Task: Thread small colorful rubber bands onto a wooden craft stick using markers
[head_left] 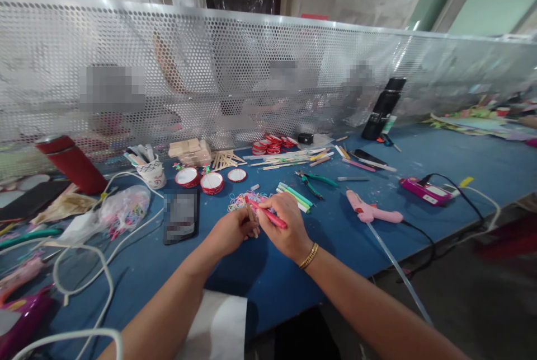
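Observation:
My right hand [287, 223], with a gold bracelet at the wrist, grips a pinkish-red marker pen [274, 219]. Pinched upright in my left hand [229, 231] is a small wooden craft stick [252, 217]. The pen's tip is at the upper end of the stick; whether they touch I cannot tell. Just behind both hands lies a pile of colourful rubber bands [237, 201], partly hidden by them. Several green and yellow markers [298, 196] lie beyond my right hand. A phone [181, 217] rests left of my left hand.
Green-handled pliers [312, 183], a pink glue gun [371, 211], red-rimmed round pieces [212, 182], loose wooden sticks [226, 159] and a white cup of pens [151, 174] lie about the blue table [285, 287]. White cable [107, 270] loops at left. A perforated metal screen [235, 69] stands behind.

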